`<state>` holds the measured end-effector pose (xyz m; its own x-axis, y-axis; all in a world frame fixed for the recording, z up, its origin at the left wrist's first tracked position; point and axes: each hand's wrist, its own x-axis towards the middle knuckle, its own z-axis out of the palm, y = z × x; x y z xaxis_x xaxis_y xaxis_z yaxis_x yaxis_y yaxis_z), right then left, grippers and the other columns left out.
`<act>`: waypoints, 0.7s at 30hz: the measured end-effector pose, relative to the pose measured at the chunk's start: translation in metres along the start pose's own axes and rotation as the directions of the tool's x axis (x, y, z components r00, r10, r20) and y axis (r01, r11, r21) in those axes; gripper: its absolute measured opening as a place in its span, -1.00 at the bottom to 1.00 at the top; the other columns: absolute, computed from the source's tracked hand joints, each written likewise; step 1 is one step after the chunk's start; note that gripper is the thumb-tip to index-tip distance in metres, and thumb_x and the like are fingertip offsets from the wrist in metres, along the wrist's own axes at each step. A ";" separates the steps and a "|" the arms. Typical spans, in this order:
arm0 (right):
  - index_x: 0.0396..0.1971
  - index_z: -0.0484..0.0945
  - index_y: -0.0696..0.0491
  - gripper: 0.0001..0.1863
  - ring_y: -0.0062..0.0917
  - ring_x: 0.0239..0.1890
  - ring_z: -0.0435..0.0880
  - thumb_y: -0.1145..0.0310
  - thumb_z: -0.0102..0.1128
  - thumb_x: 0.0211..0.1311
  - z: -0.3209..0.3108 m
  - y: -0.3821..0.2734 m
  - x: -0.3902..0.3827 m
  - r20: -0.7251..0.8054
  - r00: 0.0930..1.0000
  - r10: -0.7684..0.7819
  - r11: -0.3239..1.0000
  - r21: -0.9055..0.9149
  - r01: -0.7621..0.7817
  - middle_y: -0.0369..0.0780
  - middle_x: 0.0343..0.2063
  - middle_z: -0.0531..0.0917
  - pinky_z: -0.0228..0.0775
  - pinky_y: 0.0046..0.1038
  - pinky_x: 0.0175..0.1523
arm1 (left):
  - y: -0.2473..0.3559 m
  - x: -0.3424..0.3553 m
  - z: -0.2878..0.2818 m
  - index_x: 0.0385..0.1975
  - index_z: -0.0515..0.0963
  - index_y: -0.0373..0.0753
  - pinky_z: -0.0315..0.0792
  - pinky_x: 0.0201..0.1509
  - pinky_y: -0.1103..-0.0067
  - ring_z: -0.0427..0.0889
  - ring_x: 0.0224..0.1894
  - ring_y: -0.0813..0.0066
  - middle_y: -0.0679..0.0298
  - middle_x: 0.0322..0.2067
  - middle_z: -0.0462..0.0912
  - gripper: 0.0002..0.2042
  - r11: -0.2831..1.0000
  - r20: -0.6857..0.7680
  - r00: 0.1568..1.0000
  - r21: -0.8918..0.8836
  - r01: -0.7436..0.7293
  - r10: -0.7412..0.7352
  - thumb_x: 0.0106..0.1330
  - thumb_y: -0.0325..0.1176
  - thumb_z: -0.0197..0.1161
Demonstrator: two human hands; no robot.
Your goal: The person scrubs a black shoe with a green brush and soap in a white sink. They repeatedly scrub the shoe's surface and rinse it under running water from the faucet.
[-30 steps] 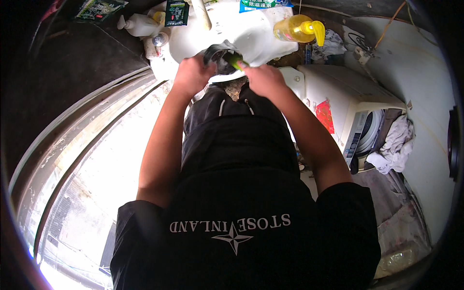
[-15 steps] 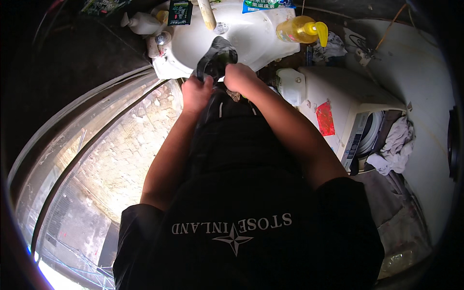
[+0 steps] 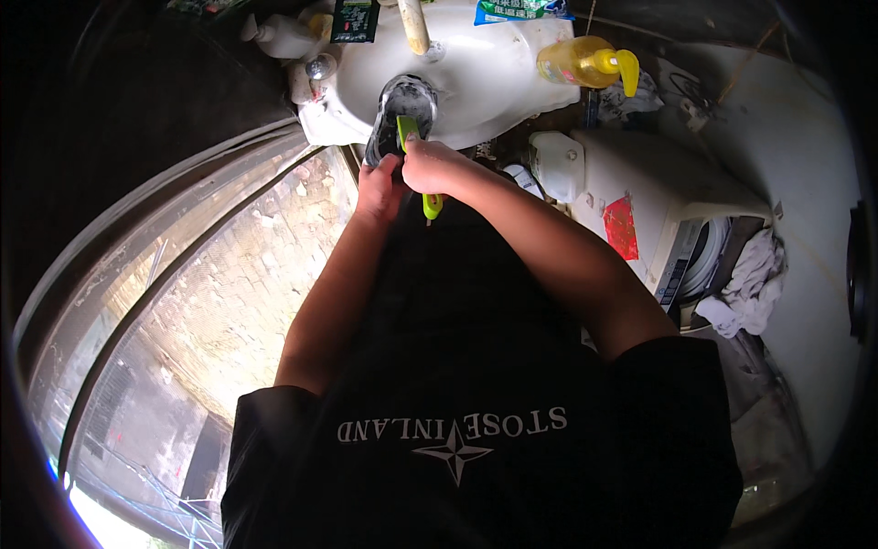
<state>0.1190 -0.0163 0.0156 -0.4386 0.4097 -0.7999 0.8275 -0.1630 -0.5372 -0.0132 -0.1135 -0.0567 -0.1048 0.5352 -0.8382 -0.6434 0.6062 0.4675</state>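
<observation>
Over the near part of the white sink (image 3: 498, 78), a wet black shoe (image 3: 407, 91) with white foam along it is tilted toward me. My left hand (image 3: 378, 190) is closed around its near end. In my right hand (image 3: 433, 168) is a bright green brush (image 3: 433, 205), its far end reaching into the shoe and its handle sticking out below my fist. The bristles are hidden. Whether the shoe is a closed one or a slipper is hard to make out.
A faucet (image 3: 413, 26) stands beyond the shoe. On the sink's right rim sits a yellow pump bottle (image 3: 585, 62); a white bottle (image 3: 276, 38) and dark packet (image 3: 355, 20) are at the left. Right of me stands a white washing machine (image 3: 631, 174); a window (image 3: 229, 293) is on my left.
The shoe has turned so its foamy side shows and sits slightly lower. My right hand has shifted a little down and left, and the green brush now shows clearly.
</observation>
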 end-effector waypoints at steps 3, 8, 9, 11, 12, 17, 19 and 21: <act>0.46 -0.01 0.36 -0.19 0.01 0.01 0.71 0.35 0.07 0.29 0.003 0.015 0.030 -0.050 0.998 0.042 0.998 -0.041 -0.044 0.25 -0.05 0.65 0.56 -0.14 0.12 | -0.004 0.005 -0.017 0.04 0.56 -0.38 0.59 0.11 0.24 0.67 0.05 0.18 0.08 -0.02 0.68 -0.73 0.996 0.120 0.990 -0.042 0.078 -0.072 0.41 -0.41 0.16; 0.45 0.04 0.34 -0.28 0.02 0.03 0.70 0.37 -0.05 0.35 0.004 -0.016 -0.011 0.055 0.994 -0.099 0.984 -0.141 0.106 0.22 -0.07 0.67 0.55 -0.10 0.13 | -0.015 0.022 -0.046 0.02 0.54 -0.42 0.67 0.10 0.20 0.70 -0.03 0.17 0.05 -0.08 0.69 -0.73 0.963 0.157 0.972 -0.176 0.203 -0.176 0.40 -0.44 0.16; 0.46 0.05 0.30 -0.29 0.02 0.02 0.70 0.37 -0.05 0.35 0.003 -0.014 -0.017 0.104 0.987 -0.125 0.973 -0.182 0.143 0.21 -0.07 0.67 0.55 -0.08 0.12 | -0.013 0.022 -0.043 0.03 0.52 -0.43 0.67 0.12 0.25 0.70 0.00 0.16 0.06 -0.06 0.69 -0.72 0.943 0.214 0.953 -0.208 0.261 -0.216 0.40 -0.43 0.16; 0.47 0.11 0.19 -0.32 -0.02 -0.01 0.72 0.33 -0.04 0.38 0.003 0.002 -0.010 0.058 0.990 -0.125 0.962 -0.236 0.136 0.16 -0.11 0.70 0.56 -0.06 0.08 | -0.010 0.018 -0.040 0.03 0.51 -0.44 0.68 0.12 0.23 0.69 0.01 0.13 0.04 -0.05 0.68 -0.73 0.956 0.158 0.968 -0.187 0.224 -0.196 0.39 -0.46 0.15; 0.46 0.17 0.13 -0.34 -0.05 -0.06 0.74 0.26 -0.02 0.41 0.000 0.013 -0.002 -0.043 0.998 -0.056 0.970 -0.239 0.044 0.07 -0.15 0.73 0.57 -0.05 0.03 | -0.001 0.008 -0.030 0.03 0.51 -0.44 0.68 0.12 0.21 0.69 0.02 0.12 0.04 -0.04 0.67 -0.73 0.963 0.128 0.974 -0.175 0.205 -0.184 0.39 -0.47 0.14; 0.48 0.23 -0.34 -0.43 0.00 -0.36 0.71 0.24 -0.06 0.51 -0.044 0.047 -0.018 -0.193 0.941 -0.276 0.915 -0.352 0.196 0.07 -0.43 0.68 0.52 -0.01 -0.21 | 0.016 -0.001 0.005 0.15 0.39 -0.55 0.64 0.20 0.14 0.67 0.07 -0.12 -0.15 0.06 0.61 -0.63 0.982 0.112 0.990 -0.158 0.100 -0.083 0.38 -0.53 -0.02; 0.47 0.24 -0.27 -0.42 -0.02 -0.37 0.72 0.26 -0.04 0.47 -0.057 0.048 -0.036 -0.237 0.940 -0.244 0.921 -0.359 0.148 0.04 -0.46 0.69 0.53 0.00 -0.20 | 0.015 0.001 0.008 0.04 0.38 -0.56 0.67 0.12 0.06 0.67 0.04 -0.18 -0.13 0.00 0.60 -0.71 0.975 0.085 0.992 -0.197 0.103 -0.088 0.38 -0.55 0.04; 0.50 0.18 -0.19 -0.36 -0.03 -0.32 0.75 0.32 -0.03 0.42 -0.056 0.053 -0.033 -0.258 0.946 -0.194 0.921 -0.381 0.085 0.01 -0.43 0.72 0.56 -0.03 -0.16 | 0.017 0.001 0.010 0.01 0.36 -0.58 0.72 0.03 0.03 0.67 0.00 -0.22 -0.13 -0.03 0.59 -0.73 0.972 0.135 0.986 -0.203 0.120 -0.094 0.37 -0.57 0.07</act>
<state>0.1971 0.0119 0.0287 -0.4853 0.6512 -0.5834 0.8582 0.2270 -0.4604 -0.0167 -0.0972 -0.0473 0.0591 0.5505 -0.8328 -0.7916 0.5341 0.2969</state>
